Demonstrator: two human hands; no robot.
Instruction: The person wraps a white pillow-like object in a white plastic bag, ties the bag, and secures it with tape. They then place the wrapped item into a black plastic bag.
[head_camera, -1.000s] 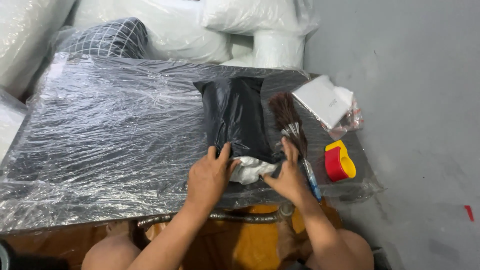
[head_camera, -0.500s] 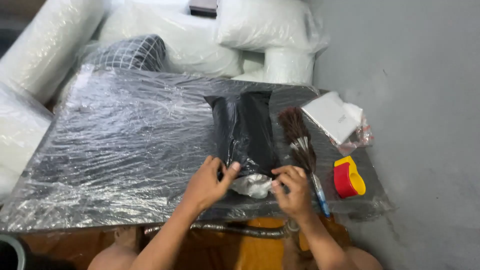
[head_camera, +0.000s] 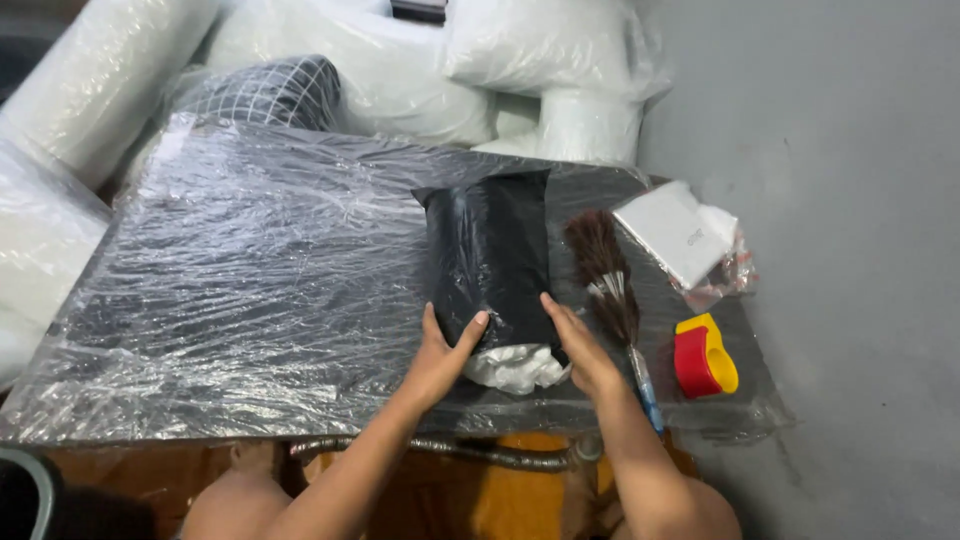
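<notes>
We noted the black plastic bag (head_camera: 490, 255) lying flat near the middle of the table (head_camera: 230, 290), its long axis running away from the person, with a wad of crumpled white material (head_camera: 515, 367) showing at its near end. The left hand (head_camera: 440, 355) lay on the near left corner of the bag, fingers (head_camera: 470, 330) spread and pressing down, thumb pointing up along the edge; nothing was enclosed in it. The right hand (head_camera: 580, 350) rested on the near right corner, fingers extended flat against the bag, likewise clasping nothing that we could see. Both palms sat close to the white wad, one on each side.

Our judgement for handling here: the film is slick, so even pressure from both palms, kept symmetrical at the two corners, should keep the bag from sliding on the wrapped surface.

Just right of the bag lay a brush with dark bristles and a blue handle (head_camera: 612, 290), touching or nearly touching the right hand. Further right sat a red and yellow tape dispenser (head_camera: 705, 355), and beyond it a white box in a clear wrapper (head_camera: 680, 235). The table was covered in stretched clear film. Wrapped white bolsters (head_camera: 420, 70) and a checked cushion (head_camera: 270, 92) were stacked behind it.
</notes>
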